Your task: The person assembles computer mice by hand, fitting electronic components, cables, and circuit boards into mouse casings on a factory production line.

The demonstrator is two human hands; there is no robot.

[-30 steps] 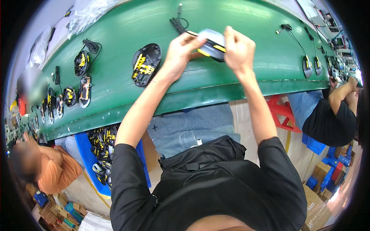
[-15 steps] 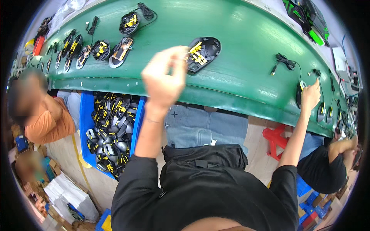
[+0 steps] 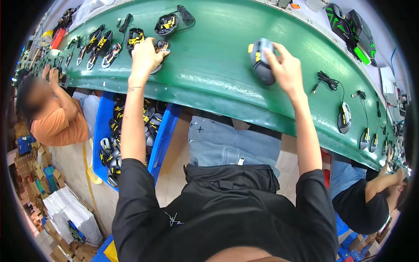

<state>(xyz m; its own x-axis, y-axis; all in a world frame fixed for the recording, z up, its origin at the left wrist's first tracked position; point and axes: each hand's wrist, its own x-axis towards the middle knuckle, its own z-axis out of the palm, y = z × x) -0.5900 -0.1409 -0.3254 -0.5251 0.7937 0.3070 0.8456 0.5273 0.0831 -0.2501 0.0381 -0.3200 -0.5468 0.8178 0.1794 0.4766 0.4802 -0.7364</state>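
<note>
Over the right-hand middle of the green bench, the person's right hand grips a mouse shell, grey at the far end, black at the near end, with yellow pieces at its left side. Its fingers and thumb are closed on the shell's right side; whether the shell touches the bench below, I cannot tell.

Further left, the left hand reaches over two mouse parts lying side by side: an open half shell with yellow pieces, and a mouse base partly covered by the thumb. The thumb is spread away from the bent fingers; whether they grasp either part, I cannot tell.

Just beyond lies another open shell, joined to a bundled black cable. To the left, a row of dark mouse parts runs along the bench. Well to the right sits a whole mouse with its coiled cord, and more mice lie past it.

Below the bench's near edge, beside the left forearm, stands a blue bin filled with black and yellow mouse parts. One co-worker in orange sits at the left, another in black at the right.
</note>
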